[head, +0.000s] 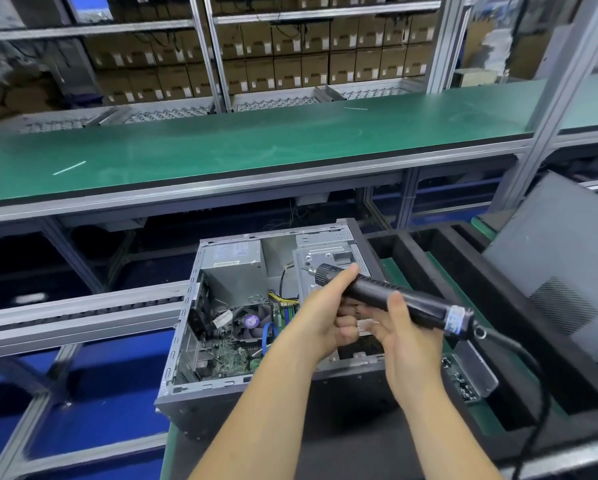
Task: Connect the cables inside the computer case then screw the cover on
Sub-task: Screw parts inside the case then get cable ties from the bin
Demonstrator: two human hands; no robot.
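Head view: open computer case (256,323) at 6 o'clock, lying on its side on the bench (404,445), interior facing up.
Left hand (325,317): curled round the front of the electric screwdriver (387,296), thumb along the barrel.
Right hand (404,337): palm up beneath the barrel, thumb over it; possibly small clear parts against the fingers, too blurred to tell.
Cables (283,299): yellow bundle and blue lead beside the fan; probably soft, best taken at the plugs.
Cover (560,271): grey panel leaning at 3 o'clock; likely thin, stiff and light, best gripped by opposite edges.
Screws (463,382): in a tray at 4 o'clock; small, easily dropped.
Circuit board: fragile, better left untouched.
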